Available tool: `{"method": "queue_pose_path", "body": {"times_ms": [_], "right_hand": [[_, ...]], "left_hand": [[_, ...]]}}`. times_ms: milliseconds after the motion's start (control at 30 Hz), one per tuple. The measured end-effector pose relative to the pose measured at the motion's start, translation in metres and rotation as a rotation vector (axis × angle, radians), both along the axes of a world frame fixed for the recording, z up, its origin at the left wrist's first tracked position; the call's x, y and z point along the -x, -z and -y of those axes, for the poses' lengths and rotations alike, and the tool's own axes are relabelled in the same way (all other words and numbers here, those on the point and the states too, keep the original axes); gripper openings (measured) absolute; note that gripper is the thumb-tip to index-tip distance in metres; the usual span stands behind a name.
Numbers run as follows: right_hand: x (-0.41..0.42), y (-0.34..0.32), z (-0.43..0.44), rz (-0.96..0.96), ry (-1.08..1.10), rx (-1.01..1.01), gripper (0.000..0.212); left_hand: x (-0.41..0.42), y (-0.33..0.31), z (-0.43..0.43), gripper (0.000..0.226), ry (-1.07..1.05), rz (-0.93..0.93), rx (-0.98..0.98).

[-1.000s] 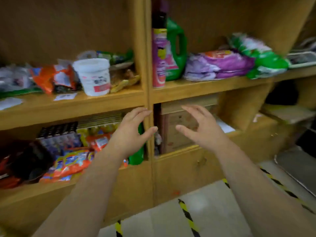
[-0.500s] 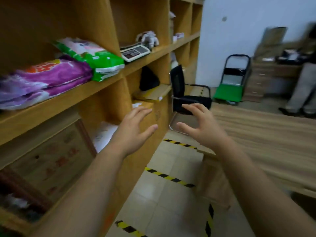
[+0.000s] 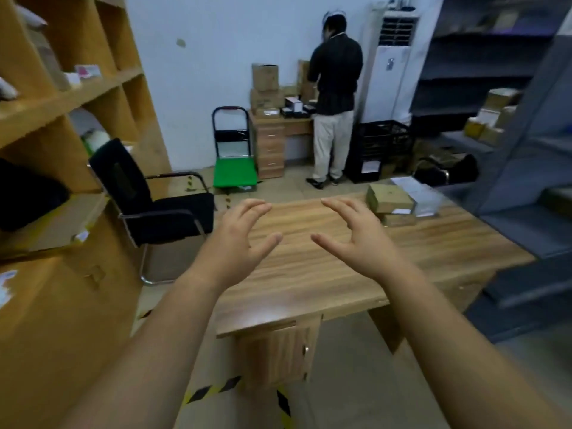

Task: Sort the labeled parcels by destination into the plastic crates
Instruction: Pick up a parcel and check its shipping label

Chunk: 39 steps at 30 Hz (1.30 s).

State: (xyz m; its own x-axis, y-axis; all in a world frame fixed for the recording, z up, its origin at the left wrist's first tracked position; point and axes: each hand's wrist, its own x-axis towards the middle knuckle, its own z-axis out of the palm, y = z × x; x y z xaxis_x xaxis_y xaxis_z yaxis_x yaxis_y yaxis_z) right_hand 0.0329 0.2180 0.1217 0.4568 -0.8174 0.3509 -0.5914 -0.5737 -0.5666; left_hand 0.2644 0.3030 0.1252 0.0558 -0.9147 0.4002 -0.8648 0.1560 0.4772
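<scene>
The wooden shelving (image 3: pixel 62 97) that was filling the view a second ago is now sliding off to the left, and grey shelving (image 3: pixel 495 72) is rising at the right. This suggests the wearer is turning away from the stocked shelves and toward the work area. A wooden desk (image 3: pixel 309 274) is now lying straight ahead under the arms. At the far wall another person (image 3: pixel 335 85) is standing with their back turned at a small drawer desk, beside stacked cardboard boxes (image 3: pixel 265 77). A black chair (image 3: pixel 161 209) is sitting to the left of the near desk. A black plastic crate (image 3: pixel 380 147) is standing on the floor to the right of that person, well apart from the near desk. A green trolley (image 3: pixel 235 173) is parked against the far wall. The labeled parcels (image 3: pixel 390 199) are lying stacked at the far right end of the near desk, with more boxes (image 3: pixel 492 119) sitting on the grey shelving. The left hand (image 3: pixel 238 246) and right hand (image 3: pixel 359 239) are hovering above the desk, fingers spread wide and lightly curved, palms facing each other, holding nothing, as they were before. Sorting is probably only beginning, with the parcels now coming within reach to the right.
</scene>
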Motion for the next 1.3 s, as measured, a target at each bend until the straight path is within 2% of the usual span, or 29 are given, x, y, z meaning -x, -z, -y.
{"method": "queue_pose_path", "body": {"times_ms": [167,400,833,1100,1300], "right_hand": [[0.048,0.008,0.035,-0.024,0.159,-0.050,0.069],[0.111,0.021,0.087,-0.034,0.261,-0.066,0.069],[0.245,0.032,0.225,-0.051,0.236,-0.059,0.068],[0.274,0.053,0.310,-0.005,0.242,-0.079,0.065],[0.284,0.070,0.385,-0.056,0.267,-0.130,0.064]], "left_hand": [[0.038,0.014,0.078,0.057,0.159,-0.019,-0.022],[0.099,0.028,0.159,0.058,0.272,-0.047,-0.060],[0.234,0.030,0.294,0.057,0.254,0.000,-0.069],[0.263,0.045,0.376,0.060,0.237,0.029,-0.110],[0.270,0.076,0.462,0.057,0.245,-0.010,-0.131]]}}
